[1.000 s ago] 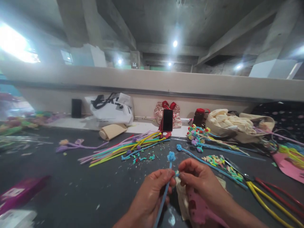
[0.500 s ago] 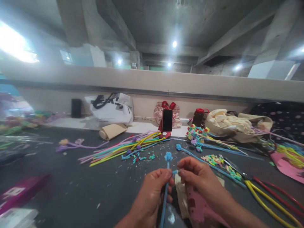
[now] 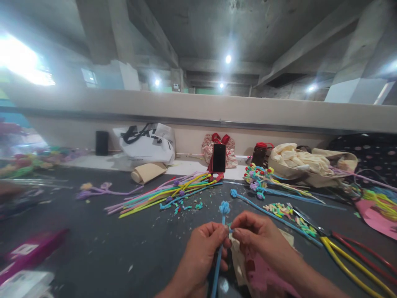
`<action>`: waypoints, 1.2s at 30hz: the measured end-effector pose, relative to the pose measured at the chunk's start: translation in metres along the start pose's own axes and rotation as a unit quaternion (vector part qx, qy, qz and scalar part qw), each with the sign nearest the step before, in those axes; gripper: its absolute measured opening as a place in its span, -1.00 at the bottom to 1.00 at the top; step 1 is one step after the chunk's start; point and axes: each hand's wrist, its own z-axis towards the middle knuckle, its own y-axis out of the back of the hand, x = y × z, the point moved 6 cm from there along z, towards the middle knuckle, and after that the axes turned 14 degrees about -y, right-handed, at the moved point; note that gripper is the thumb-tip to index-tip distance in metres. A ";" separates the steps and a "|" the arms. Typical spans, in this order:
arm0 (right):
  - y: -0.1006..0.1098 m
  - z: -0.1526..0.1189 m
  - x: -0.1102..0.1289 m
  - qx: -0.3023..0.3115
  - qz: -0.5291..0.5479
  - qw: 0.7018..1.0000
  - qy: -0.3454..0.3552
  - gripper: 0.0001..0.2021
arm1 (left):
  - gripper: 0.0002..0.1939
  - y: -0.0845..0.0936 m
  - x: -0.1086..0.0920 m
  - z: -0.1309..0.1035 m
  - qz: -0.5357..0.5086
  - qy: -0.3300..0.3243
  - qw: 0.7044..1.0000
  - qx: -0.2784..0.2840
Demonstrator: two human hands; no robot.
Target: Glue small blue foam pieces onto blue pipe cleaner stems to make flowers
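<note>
A blue pipe-cleaner flower stands upright on its fuzzy stem at the middle of the table. My left hand pinches that stem between thumb and forefinger, just below the fluffy head. The stem runs down past the palm toward me. Close on its right, my right hand has thumb and fingertips together on a short bit of blue pipe cleaner beside the stem; the fingers mostly hide it. Another blue pipe-cleaner stem with a small knotted head lies beyond my right hand.
Red-and-yellow-handled scissors lie at right near cut pieces. Coloured pipe cleaners spread left of centre; a flower bunch lies farther back. A phone leans on a patterned bag. A purple box sits at left.
Both hands and the blue flower have shifted slightly right in the view. My right fingertips have come closer to the stem, so less of the short blue bit shows.
</note>
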 end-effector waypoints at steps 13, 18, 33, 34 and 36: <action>-0.012 0.003 -0.018 0.152 0.161 0.972 -0.081 -0.79 | -0.65 -0.012 -0.001 -0.004 -0.023 -0.032 0.997 0.061; -0.012 0.006 -0.016 0.153 0.200 0.965 -0.073 -0.78 | -0.66 -0.012 -0.004 -0.004 -0.048 -0.030 0.996 0.068; 0.008 0.009 -0.015 0.000 0.180 0.982 -0.053 -0.83 | -0.71 -0.001 -0.007 -0.001 -0.071 -0.010 0.997 0.010; 0.009 0.009 -0.015 0.002 0.185 0.981 -0.056 -0.83 | -0.71 -0.001 -0.007 0.000 -0.068 -0.011 0.998 0.011; 0.010 0.008 -0.014 -0.004 0.176 0.983 -0.056 -0.85 | -0.70 0.000 -0.006 0.000 -0.059 -0.013 0.998 0.013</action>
